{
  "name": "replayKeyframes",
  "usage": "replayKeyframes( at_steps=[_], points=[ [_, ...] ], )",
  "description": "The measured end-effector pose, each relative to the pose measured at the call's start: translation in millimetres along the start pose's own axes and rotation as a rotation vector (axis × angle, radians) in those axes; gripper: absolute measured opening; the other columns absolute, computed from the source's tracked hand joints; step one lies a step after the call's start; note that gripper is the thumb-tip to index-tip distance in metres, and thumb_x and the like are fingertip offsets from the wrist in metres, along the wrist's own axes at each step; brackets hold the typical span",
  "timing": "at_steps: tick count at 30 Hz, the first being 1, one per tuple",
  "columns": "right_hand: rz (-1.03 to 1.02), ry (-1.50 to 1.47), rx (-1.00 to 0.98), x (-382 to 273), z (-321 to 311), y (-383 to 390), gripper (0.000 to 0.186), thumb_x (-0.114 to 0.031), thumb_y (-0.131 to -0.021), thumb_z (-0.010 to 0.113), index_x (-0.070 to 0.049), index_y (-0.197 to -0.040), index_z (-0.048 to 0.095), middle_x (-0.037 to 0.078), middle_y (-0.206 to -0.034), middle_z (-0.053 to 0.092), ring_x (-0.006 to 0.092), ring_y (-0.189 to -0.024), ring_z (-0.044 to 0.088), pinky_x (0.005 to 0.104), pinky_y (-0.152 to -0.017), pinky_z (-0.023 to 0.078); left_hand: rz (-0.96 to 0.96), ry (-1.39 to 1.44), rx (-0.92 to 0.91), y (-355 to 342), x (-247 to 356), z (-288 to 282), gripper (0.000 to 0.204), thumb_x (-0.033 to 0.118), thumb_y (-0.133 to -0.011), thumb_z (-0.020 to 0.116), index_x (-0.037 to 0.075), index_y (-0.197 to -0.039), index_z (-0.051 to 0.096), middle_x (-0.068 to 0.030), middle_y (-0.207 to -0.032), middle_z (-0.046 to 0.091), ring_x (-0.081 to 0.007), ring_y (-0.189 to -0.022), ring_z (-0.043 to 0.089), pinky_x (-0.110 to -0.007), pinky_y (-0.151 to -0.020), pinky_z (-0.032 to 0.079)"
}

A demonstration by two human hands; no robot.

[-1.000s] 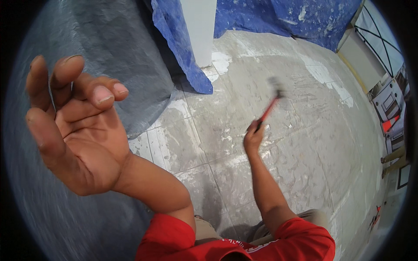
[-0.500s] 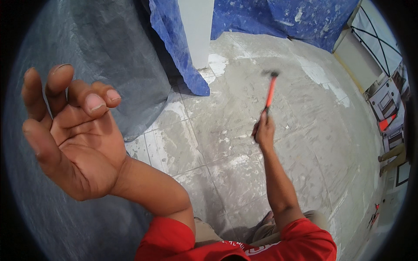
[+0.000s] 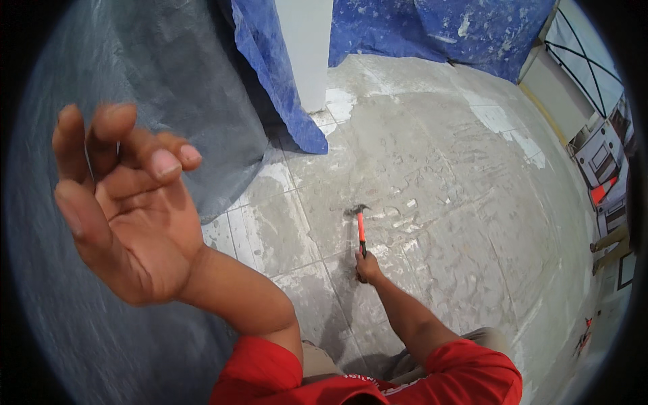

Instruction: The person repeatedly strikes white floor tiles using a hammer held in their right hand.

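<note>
A claw hammer (image 3: 361, 226) with a red handle and black grip is held in my right hand (image 3: 368, 267), fingers wrapped round the grip. Its dark head is at the rough, chipped coating on the tiled floor (image 3: 472, 263); whether it touches I cannot tell. Small pale chips and gouges show around and beyond the head. My left hand (image 3: 148, 229) is raised on the left, palm up, fingers loosely curled and apart, holding nothing. Behind it hangs a large grey plastic sheet (image 3: 189, 88).
A white pillar (image 3: 304, 54) stands ahead, with a blue tarp (image 3: 270, 74) beside it. Another paint-spattered blue tarp (image 3: 432, 30) hangs at the back. To the right are stacked boxes (image 3: 597, 158), a person's trouser legs (image 3: 611, 241) and a red-handled tool (image 3: 584, 334).
My right hand has swung the hammer nearer to me and leftward, from the far floor to the chipped patch. The left hand has shifted slightly right, still raised.
</note>
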State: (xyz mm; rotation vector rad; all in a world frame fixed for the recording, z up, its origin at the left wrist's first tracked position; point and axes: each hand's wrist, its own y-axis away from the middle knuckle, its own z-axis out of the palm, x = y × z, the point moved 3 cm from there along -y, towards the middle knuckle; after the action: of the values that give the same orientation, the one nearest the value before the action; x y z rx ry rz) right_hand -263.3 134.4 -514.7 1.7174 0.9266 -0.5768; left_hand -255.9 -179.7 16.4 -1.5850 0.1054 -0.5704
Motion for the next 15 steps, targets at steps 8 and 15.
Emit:
replayKeyframes(
  at_steps=[8, 15],
  points=[
    [-0.386, -0.110, 0.286, -76.5, -51.7, 27.9, 0.051, -0.048, -0.100, 0.050, 0.001, -0.088, 0.056, 0.008, -0.061, 0.057, 0.0179, -0.050, 0.058, 0.0352, -0.049, 0.046, -0.001, 0.031, 0.033, 1.5, -0.3, 2.4, 0.050, 0.032, -0.106, 0.031, -0.002, -0.140, 0.045, -0.0189, -0.132, 0.058, -0.0185, -0.092, 0.059, -0.038, -0.083, 0.047],
    [-1.129, -0.518, 0.596, -272.6, -135.1, 113.1, 0.026, -0.023, -0.105, 0.047, -0.001, -0.118, 0.044, 0.002, -0.075, 0.053, 0.0077, -0.061, 0.048, 0.0219, -0.054, 0.040, -0.003, -0.005, 0.034, 3.9, 2.8, -3.3, 0.050, 0.033, -0.106, 0.032, -0.002, -0.140, 0.045, -0.0193, -0.131, 0.059, -0.0192, -0.093, 0.059, -0.038, -0.085, 0.046]
  ],
)
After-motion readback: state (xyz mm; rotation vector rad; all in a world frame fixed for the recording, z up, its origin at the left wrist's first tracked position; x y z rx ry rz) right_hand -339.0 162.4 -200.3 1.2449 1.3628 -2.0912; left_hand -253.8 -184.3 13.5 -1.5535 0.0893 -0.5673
